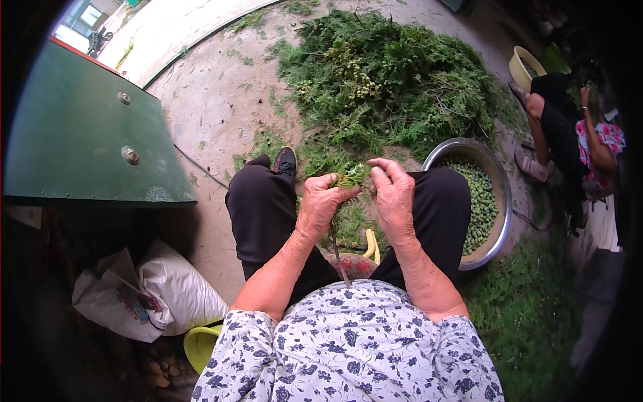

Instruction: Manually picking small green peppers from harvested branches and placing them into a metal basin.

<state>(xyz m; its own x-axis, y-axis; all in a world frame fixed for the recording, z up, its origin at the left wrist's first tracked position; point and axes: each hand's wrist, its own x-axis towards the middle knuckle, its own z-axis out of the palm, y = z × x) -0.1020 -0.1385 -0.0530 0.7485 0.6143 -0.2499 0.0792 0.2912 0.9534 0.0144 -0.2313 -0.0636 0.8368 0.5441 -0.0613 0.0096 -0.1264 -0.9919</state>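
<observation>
My left hand point(321, 206) pinches a green conifer sprig point(351, 177) between thumb and fingers, above my lap. Below this hand a thin brown stem point(339, 258) hangs down toward my shirt. My right hand point(394, 197) is at the sprig's right side, thumb and fingertips drawn together; whatever is between them is too small to make out. Beside my right knee stands a wide metal basin point(507, 194) holding many small green cones point(479, 211).
Ahead lies a large heap of cut conifer branches point(402, 80). More greenery point(522, 308) covers the ground at right. A person point(589, 141) sits at far right near a cream basin point(519, 70). A green metal panel point(87, 127), white sack point(177, 288) and yellow-green basin point(199, 345) are left.
</observation>
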